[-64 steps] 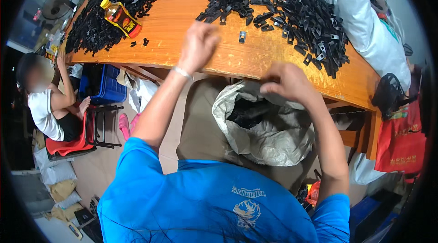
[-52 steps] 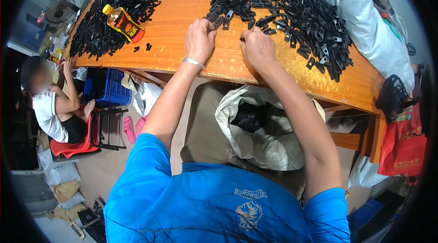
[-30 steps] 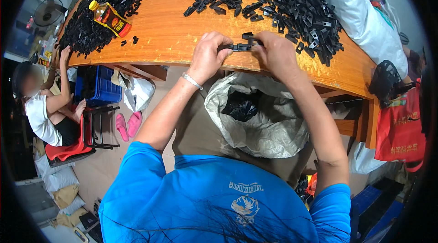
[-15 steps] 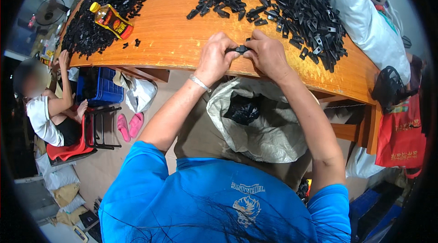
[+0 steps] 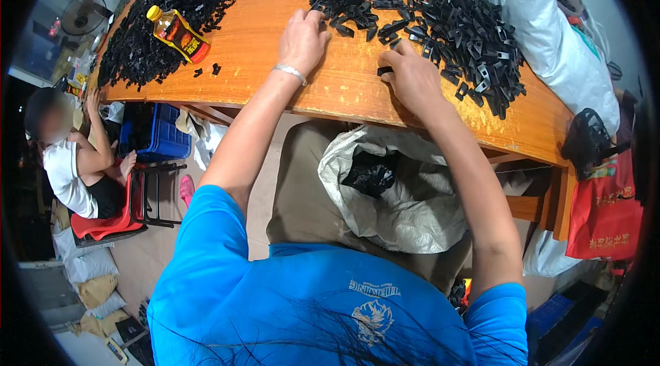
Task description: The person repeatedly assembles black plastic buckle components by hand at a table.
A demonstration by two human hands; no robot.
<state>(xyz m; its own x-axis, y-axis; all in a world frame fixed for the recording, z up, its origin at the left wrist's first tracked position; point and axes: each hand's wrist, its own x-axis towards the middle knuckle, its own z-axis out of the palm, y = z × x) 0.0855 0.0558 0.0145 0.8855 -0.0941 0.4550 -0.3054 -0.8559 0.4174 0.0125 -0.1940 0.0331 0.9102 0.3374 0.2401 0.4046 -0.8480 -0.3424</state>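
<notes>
My left hand (image 5: 304, 41) has reached to the left edge of a heap of black plastic clip-shaped pieces (image 5: 474, 39). Its fingers are bent together, and the back of the hand hides what, if anything, is pinched in the tips. Over the table nearer me, my right hand (image 5: 414, 80) is closed on a black plastic piece (image 5: 385, 71), which sticks out to the left of its thumb and fingers. More of the heap lies just beyond that hand.
At the left lie a heap of small black parts (image 5: 137, 53) and a yellow-capped bottle (image 5: 177, 34). A white woven sack (image 5: 426, 221) with black contents sits open below the wooden table's edge (image 5: 275, 101). Another person (image 5: 72, 166) sits left, beside a blue crate (image 5: 168, 135).
My hands, earlier together on a black piece, have parted. The left went up and leftward to the heap; the right moved slightly right and nearer, with a black piece in it.
</notes>
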